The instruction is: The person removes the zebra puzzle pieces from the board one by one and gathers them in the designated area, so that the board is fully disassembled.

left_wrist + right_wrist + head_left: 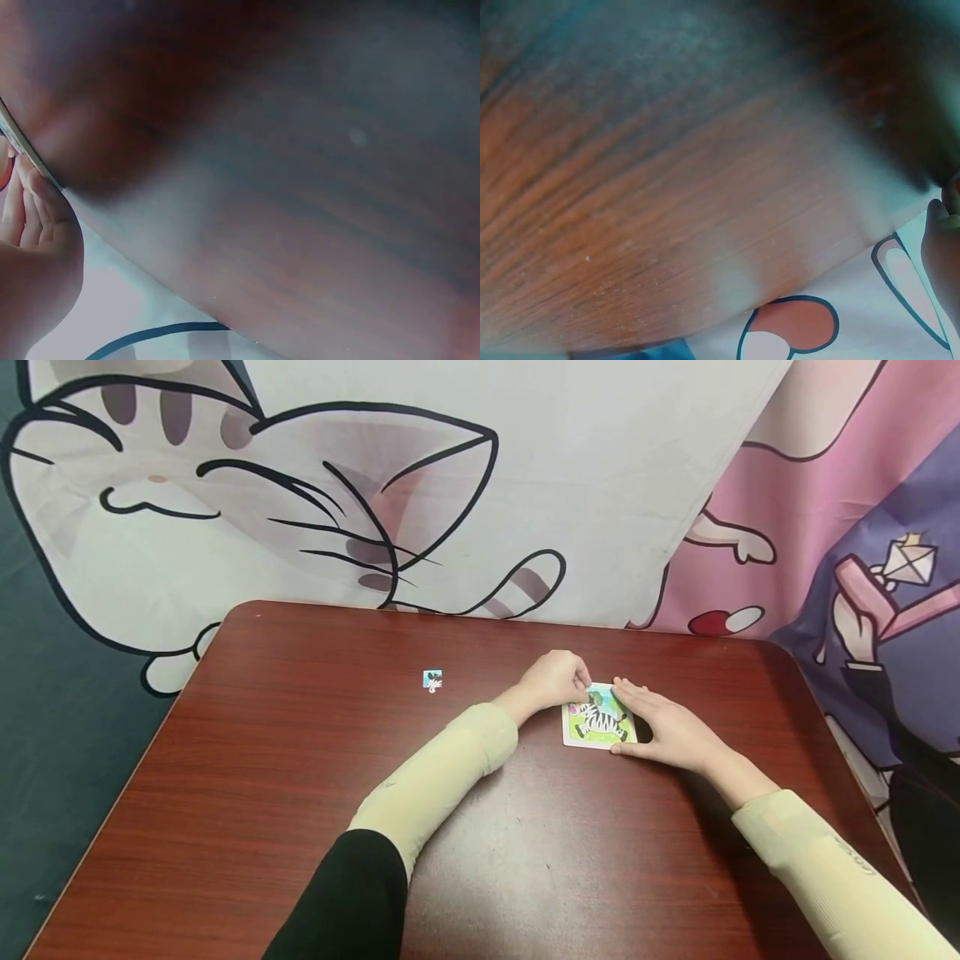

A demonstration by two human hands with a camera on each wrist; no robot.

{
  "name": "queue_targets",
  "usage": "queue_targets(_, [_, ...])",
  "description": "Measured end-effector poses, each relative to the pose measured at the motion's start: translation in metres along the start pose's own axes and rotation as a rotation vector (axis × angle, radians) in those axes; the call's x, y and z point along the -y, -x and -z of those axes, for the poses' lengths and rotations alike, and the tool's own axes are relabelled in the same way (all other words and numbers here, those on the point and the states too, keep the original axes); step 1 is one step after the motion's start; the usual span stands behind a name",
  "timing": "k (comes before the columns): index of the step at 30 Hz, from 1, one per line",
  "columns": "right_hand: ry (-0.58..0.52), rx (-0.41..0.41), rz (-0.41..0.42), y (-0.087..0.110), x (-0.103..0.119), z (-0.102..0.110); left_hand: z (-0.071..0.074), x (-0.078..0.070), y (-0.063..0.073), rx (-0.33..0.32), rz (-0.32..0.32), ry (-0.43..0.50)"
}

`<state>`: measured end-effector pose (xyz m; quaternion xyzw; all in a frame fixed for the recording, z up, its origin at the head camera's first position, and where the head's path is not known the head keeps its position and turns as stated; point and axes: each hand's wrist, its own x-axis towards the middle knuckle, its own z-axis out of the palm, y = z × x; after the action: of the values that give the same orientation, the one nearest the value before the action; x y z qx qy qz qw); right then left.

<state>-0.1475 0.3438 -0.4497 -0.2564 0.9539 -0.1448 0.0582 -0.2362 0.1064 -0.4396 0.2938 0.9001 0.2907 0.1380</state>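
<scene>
A small square jigsaw puzzle [601, 721] with a zebra on green and a white border lies flat on the table. My left hand [553, 679] is at its upper left corner with bent fingers, which cover that corner; whether they pinch a piece is hidden. My right hand [671, 727] holds the puzzle by its right side, fingers at the top right corner and thumb at the bottom right. In the left wrist view, the fingers [34, 214] touch the puzzle's thin edge [30, 154]. Only part of the right hand [945, 244] enters the right wrist view.
A small loose puzzle piece [432, 680], blue with black and white, lies on the table left of the puzzle. The dark red wooden table [300, 777] ends at a cloth [600, 485] printed with a cartoon cat behind it. A patterned pink and purple cloth [810, 527] hangs at the right.
</scene>
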Motion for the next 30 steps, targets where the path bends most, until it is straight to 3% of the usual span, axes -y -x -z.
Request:
queue_targets(9, [0.007, -0.008, 0.003, 0.0004, -0.0018, -0.0017, -0.0009, -0.0041, 0.0023, 0.020, 0.007, -0.040])
queue_targets(15, [0.003, -0.004, 0.002, 0.0002, -0.0031, -0.0025, -0.0016, -0.0039, 0.0016, 0.030, 0.018, -0.014])
queue_targets(24, [0.006, -0.024, 0.014, 0.0003, -0.0030, -0.0023, -0.0040, -0.0051, 0.0002, -0.006, 0.024, -0.008])
queue_targets(30, [0.002, -0.009, 0.008, 0.0002, -0.0015, -0.0014, -0.0031, -0.0059, 0.0016, -0.021, -0.005, -0.017])
